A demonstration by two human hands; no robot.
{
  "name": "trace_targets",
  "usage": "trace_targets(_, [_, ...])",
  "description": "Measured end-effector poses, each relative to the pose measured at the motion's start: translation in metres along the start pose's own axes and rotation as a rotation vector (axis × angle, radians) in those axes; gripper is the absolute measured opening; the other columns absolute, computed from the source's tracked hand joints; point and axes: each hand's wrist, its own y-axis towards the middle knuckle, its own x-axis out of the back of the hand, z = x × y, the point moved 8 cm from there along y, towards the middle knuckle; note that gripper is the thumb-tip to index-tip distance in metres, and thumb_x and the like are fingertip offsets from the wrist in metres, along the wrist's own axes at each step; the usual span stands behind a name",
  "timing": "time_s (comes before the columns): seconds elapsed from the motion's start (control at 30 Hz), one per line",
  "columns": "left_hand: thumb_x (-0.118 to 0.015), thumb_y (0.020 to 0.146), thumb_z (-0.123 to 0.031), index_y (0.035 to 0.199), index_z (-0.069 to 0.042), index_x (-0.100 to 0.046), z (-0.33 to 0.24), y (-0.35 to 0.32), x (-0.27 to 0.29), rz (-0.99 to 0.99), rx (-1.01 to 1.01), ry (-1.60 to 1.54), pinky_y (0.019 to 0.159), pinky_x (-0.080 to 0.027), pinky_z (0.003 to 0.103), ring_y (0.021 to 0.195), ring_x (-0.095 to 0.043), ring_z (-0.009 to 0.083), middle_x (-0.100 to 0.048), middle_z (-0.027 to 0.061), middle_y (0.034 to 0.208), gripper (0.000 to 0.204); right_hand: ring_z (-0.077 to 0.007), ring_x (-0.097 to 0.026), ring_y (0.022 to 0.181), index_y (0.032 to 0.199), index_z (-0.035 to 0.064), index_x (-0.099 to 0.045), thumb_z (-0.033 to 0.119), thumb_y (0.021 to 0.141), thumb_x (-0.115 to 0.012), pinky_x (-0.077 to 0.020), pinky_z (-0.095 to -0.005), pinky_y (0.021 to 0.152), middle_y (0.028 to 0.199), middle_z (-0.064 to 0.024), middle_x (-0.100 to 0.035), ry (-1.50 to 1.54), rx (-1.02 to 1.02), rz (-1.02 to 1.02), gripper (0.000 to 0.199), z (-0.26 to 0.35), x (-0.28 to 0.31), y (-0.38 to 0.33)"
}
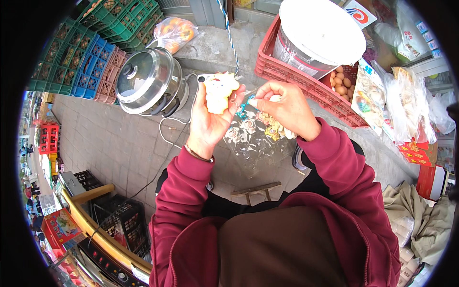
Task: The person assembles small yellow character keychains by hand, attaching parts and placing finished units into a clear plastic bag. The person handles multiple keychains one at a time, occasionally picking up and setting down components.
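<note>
My left hand (pixel 208 119) holds up a small yellow and white plush charm (pixel 218 92), fingers wrapped round its lower part. My right hand (pixel 283 106) pinches a small clasp or ring beside the charm, at the end of a blue and white cord (pixel 231 38) that runs up and away. Below the right hand hangs a clear plastic bag of small keychain figures (pixel 256 131), apparently held against the palm. Both sleeves are dark red.
A steel pot with a glass lid (pixel 148 81) stands on the concrete step to the left. A red crate (pixel 306 86) with a white bucket (pixel 318 33) and eggs (pixel 342 83) sits to the right. Stacked crates (pixel 91 52), bagged goods and a small wooden stool (pixel 253 191) surround me.
</note>
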Motion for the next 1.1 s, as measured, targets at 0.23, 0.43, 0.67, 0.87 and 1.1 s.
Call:
trace_targets(0.23, [-0.044,0.108,-0.047,0.142,-0.003,-0.049,0.005,-0.003,0.025,-0.085,-0.043,0.135,0.111,-0.047,0.047,0.126,-0.058,0.0357,-0.059,0.0178,0.138,0.056,-0.0099,-0.063,0.09,0.119,-0.0037,-0.067,0.003,0.087,-0.072,-0.0519,-0.0265,0.077,0.097,-0.0068,-0.067,0.382,-0.348,0.221,0.033,-0.03,-0.02,-0.018])
trace_targets(0.43, [-0.038,0.107,-0.056,0.135,-0.015,-0.058,0.011,-0.003,0.021,-0.07,-0.007,0.363,0.084,-0.05,0.035,0.104,-0.062,0.0204,-0.067,0.0043,0.123,0.053,-0.0062,-0.063,0.085,0.114,-0.0019,-0.068,0.009,0.094,-0.072,-0.0522,-0.023,0.076,0.095,-0.0032,-0.069,0.232,-0.203,0.151,0.023,-0.021,-0.016,-0.015])
trace_targets(0.67, [-0.028,0.11,-0.056,0.141,-0.014,-0.051,0.016,-0.014,-0.003,-0.147,-0.146,0.707,0.072,-0.044,0.028,0.098,-0.06,0.0099,-0.066,-0.0004,0.122,0.058,-0.0074,-0.063,0.082,0.109,-0.0028,-0.069,0.017,0.094,-0.075,-0.0519,-0.0256,0.07,0.093,-0.0066,-0.071,0.4,-0.099,0.115,0.025,-0.015,-0.032,-0.013])
trace_targets(0.87, [-0.029,0.113,-0.04,0.148,-0.003,-0.043,0.015,-0.015,-0.024,-0.073,-0.214,0.744,0.115,-0.039,0.038,0.135,-0.053,0.0216,-0.055,0.0109,0.146,0.052,-0.0065,-0.062,0.081,0.106,-0.003,-0.069,0.017,0.095,-0.073,-0.0508,-0.0254,0.068,0.092,-0.0047,-0.07,0.446,-0.076,0.002,0.024,-0.021,-0.025,-0.01])
trace_targets(1.1, [-0.039,0.111,-0.038,0.146,-0.002,-0.045,0.007,-0.017,-0.023,-0.025,-0.214,0.931,0.109,-0.045,0.036,0.129,-0.057,0.0203,-0.056,0.0114,0.144,0.051,-0.005,-0.058,0.077,0.101,-0.0035,-0.069,0.019,0.095,-0.074,-0.0484,-0.0243,0.065,0.086,-0.0018,-0.068,0.27,-0.087,0.047,0.024,-0.017,-0.02,-0.01])
